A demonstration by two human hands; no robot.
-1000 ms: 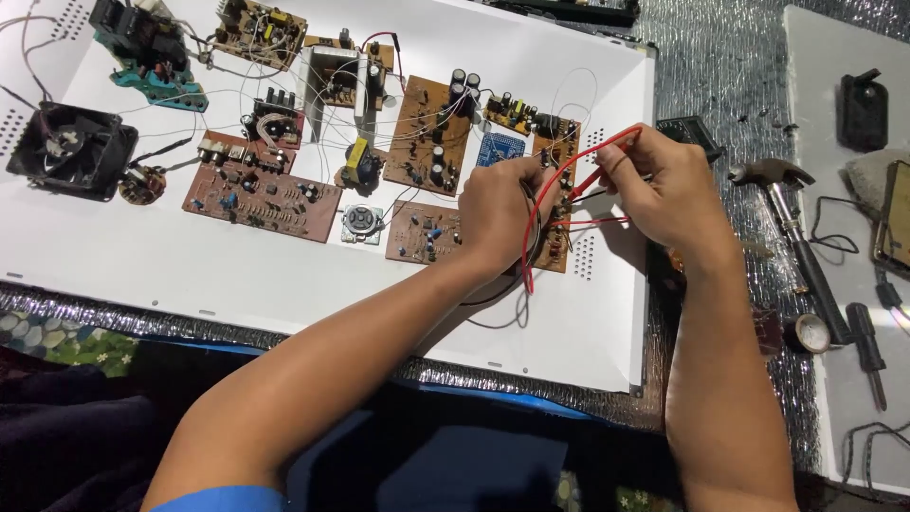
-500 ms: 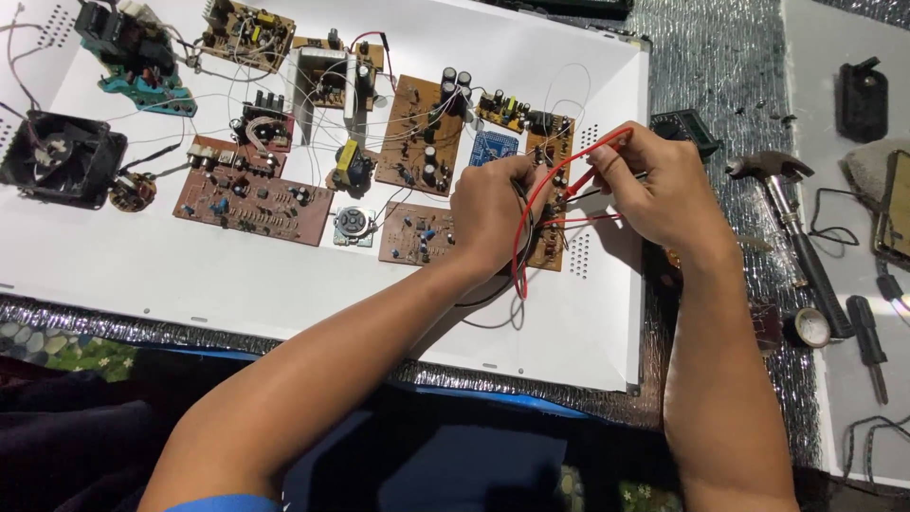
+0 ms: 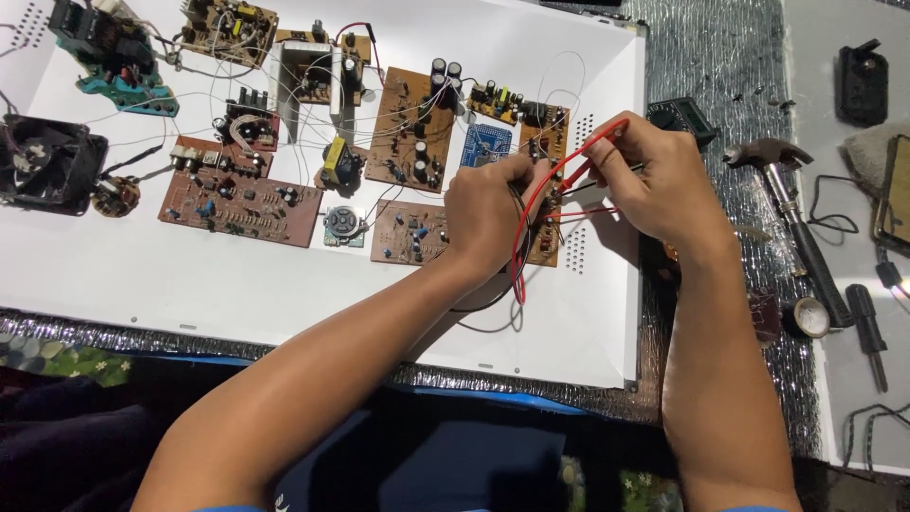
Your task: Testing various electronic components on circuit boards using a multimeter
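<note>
A black square cooling fan [image 3: 43, 163] sits at the far left of the white metal tray [image 3: 237, 284]. A steel-headed hammer with black handle [image 3: 791, 213] lies right, near a black-handled screwdriver [image 3: 867, 327].

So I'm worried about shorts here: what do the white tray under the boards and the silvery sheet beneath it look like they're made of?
The large white tray looks like painted sheet metal: a smooth, slightly glossy surface, folded edges and punched vent slots. Plastic can't be ruled out. The silvery crinkled sheet looks like foil-faced insulation, with a shiny embossed texture. Both may conduct.
</note>
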